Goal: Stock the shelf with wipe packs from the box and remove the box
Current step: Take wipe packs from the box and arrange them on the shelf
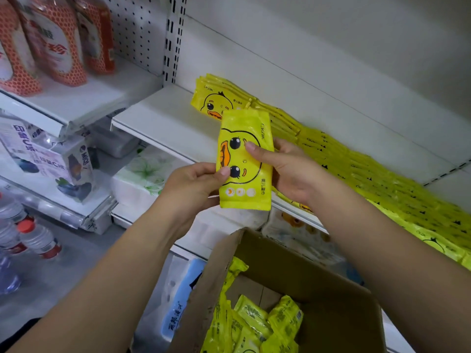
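Note:
Both hands hold a yellow wipe pack [242, 138] with a duck face, turned on end in front of the white shelf [163, 118]. My left hand [193, 184] pinches its lower left edge. My right hand [285, 171] grips its right side, thumb across the front. Behind it, several more yellow packs [356, 169] stand in a row along the shelf, running to the right. Below my arms sits an open cardboard box [318, 284] with several yellow packs [257, 324] inside.
Red-and-white refill pouches [51, 39] stand on the upper left shelf. Tissue packs [142, 177] fill the shelf below the wipes. Purple boxed tissues [48, 161] sit on the left unit, and water bottles [35, 240] stand on the floor at lower left.

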`<state>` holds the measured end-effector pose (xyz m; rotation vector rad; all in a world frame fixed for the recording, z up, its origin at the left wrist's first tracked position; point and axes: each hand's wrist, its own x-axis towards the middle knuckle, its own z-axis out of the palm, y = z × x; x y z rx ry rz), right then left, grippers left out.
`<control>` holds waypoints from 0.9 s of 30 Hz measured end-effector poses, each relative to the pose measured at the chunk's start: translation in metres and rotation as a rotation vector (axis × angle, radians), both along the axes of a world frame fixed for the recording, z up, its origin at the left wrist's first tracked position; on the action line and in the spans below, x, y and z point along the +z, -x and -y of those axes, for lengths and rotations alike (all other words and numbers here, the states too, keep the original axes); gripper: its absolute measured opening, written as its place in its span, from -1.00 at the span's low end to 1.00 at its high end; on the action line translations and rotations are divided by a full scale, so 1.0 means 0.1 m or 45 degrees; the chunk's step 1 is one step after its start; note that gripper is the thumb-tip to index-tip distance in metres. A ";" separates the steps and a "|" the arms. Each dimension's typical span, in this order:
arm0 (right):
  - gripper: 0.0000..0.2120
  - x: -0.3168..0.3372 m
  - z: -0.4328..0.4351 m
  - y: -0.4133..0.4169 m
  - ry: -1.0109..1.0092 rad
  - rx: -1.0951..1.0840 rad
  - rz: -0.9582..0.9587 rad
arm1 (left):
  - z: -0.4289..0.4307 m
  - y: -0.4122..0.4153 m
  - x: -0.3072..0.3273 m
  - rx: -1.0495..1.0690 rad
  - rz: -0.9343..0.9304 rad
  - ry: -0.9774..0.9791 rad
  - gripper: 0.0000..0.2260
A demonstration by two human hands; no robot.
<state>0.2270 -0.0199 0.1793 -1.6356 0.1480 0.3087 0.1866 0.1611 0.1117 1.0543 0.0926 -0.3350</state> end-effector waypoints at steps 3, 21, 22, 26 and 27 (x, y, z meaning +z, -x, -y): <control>-0.64 0.00 -0.09 -0.08 0.249 0.112 0.079 | -0.04 -0.10 -0.04 0.181 -0.057 0.158 -0.85; -0.71 -0.03 -0.68 -2.43 1.478 0.204 0.684 | -0.48 -0.75 -0.44 0.341 0.382 -1.640 -0.48; -0.69 -0.09 -0.67 -2.51 1.540 0.231 0.685 | -0.46 -0.78 -0.44 0.316 0.369 -1.646 -0.46; -0.63 -0.31 -0.56 -2.66 1.704 0.326 0.644 | -0.37 -0.90 -0.46 0.224 0.294 -1.614 -0.46; -0.62 -0.35 -0.52 -2.66 1.728 0.344 0.644 | -0.34 -0.93 -0.47 0.223 0.277 -1.610 -0.46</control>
